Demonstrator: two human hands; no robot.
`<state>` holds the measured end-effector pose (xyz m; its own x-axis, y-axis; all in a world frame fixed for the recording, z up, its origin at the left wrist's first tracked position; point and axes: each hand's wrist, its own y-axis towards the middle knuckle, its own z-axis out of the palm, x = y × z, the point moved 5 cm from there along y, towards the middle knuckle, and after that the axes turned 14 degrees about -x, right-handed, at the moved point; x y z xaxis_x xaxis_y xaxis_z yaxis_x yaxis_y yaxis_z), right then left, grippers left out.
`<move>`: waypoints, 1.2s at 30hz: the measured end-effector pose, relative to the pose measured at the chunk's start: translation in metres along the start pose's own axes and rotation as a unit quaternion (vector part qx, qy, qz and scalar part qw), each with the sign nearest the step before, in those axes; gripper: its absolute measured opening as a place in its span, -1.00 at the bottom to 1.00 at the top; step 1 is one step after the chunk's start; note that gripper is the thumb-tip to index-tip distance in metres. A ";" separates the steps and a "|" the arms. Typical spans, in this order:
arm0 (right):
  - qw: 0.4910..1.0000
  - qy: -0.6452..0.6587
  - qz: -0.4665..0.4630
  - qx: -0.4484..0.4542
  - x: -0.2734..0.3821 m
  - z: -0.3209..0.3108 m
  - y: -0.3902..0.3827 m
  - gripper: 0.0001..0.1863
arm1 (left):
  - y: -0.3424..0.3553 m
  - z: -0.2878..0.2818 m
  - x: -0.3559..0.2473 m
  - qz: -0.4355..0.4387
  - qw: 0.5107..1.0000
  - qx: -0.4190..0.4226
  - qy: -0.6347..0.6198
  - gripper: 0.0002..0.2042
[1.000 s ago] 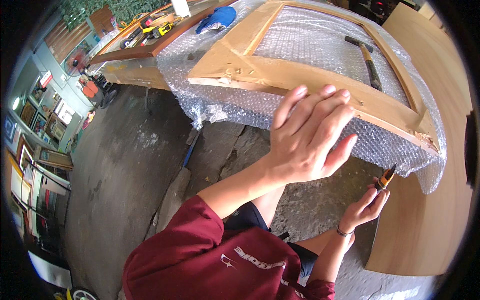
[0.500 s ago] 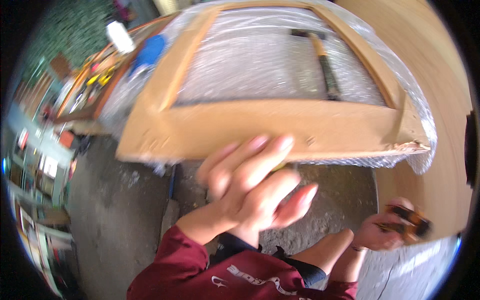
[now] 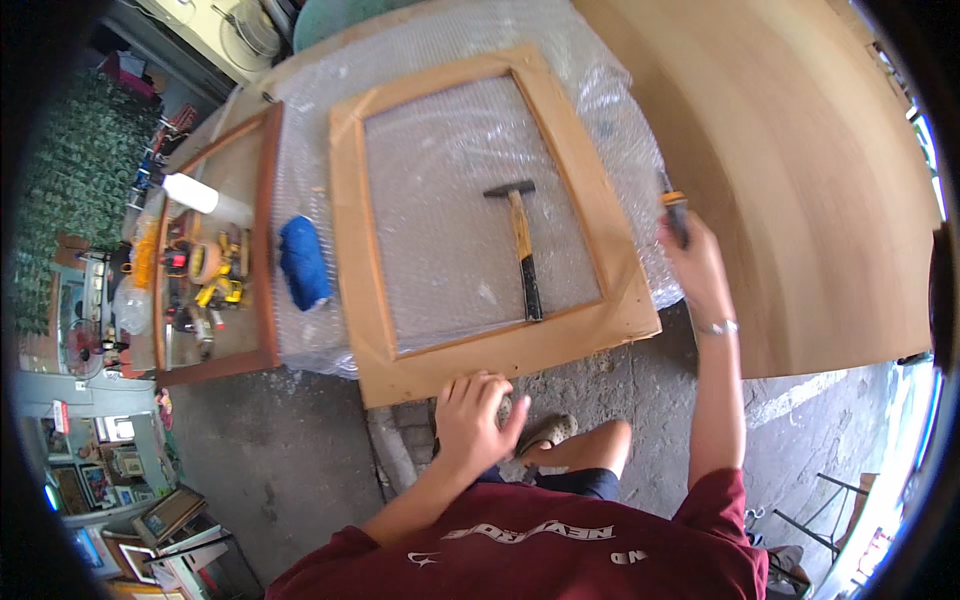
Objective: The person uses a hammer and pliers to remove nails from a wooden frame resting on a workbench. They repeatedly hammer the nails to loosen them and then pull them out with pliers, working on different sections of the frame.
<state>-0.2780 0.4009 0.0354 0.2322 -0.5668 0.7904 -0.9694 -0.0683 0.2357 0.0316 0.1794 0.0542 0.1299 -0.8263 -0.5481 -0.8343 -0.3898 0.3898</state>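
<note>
My left hand (image 3: 475,425) is at the near edge of a rectangular wooden frame (image 3: 350,240) with brown covering, fingers slightly bent and apart, gripping nothing visible. The frame lies on bubble wrap (image 3: 600,80). Inside its opening lies a hammer (image 3: 523,240) with a dark head and wood-and-black handle. My right hand (image 3: 700,260), right of the frame over the wrap's edge, is closed on an orange-and-black hand tool (image 3: 674,208) with a narrow metal end pointing away from me; its exact kind is unclear.
A darker wooden frame (image 3: 270,230) at left carries assorted tools (image 3: 225,288) and a white bottle (image 3: 195,192). A blue cloth (image 3: 305,262) lies beside it. A large plywood sheet (image 3: 800,170) is at right. Picture frames (image 3: 170,510) stand lower left, above the concrete floor (image 3: 260,470).
The view has tilted down onto the frame. My right hand has moved up and forward with the tool, beside the frame. My left hand now rests lower at the near edge.
</note>
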 end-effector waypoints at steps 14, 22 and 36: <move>0.980 -0.123 0.148 0.046 0.020 0.087 0.052 -0.65 | 0.156 -0.052 0.223 -0.264 0.960 -0.058 0.073 -0.41; 0.948 0.030 0.310 0.070 0.014 0.084 0.059 -0.68 | 0.154 -0.042 0.263 -0.494 0.869 0.014 0.009 -0.48; 0.920 0.069 0.377 0.081 0.044 0.063 0.063 -0.62 | 0.182 -0.047 0.272 -0.499 0.829 -0.123 -0.220 -0.71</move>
<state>-0.3343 0.3205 0.0495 -0.5138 -0.3938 0.7622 -0.8558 0.1730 -0.4875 -0.0595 -0.1353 0.0103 0.4370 0.1658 -0.8840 -0.2868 -0.9059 -0.3117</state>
